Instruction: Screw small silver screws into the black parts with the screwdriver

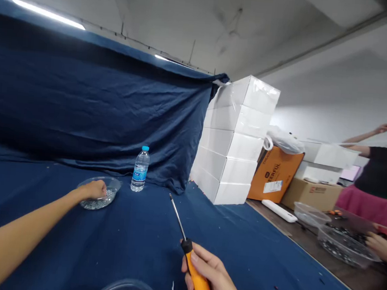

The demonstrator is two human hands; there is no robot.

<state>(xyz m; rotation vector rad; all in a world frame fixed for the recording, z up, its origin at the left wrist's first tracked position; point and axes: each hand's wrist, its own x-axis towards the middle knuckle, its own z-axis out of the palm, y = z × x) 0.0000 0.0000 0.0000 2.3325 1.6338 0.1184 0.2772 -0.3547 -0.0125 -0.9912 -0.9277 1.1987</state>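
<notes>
Left hand apparently picking among small silvery metallic pieces in clear round plastic bowl, grip cannot be told | right hand wrapped around orange-and-black screwdriver above blue-cloth tabletop | next move calls for secure pinch

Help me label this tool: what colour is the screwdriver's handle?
The screwdriver handle is orange, with a black collar, best seen in the head view.
</notes>
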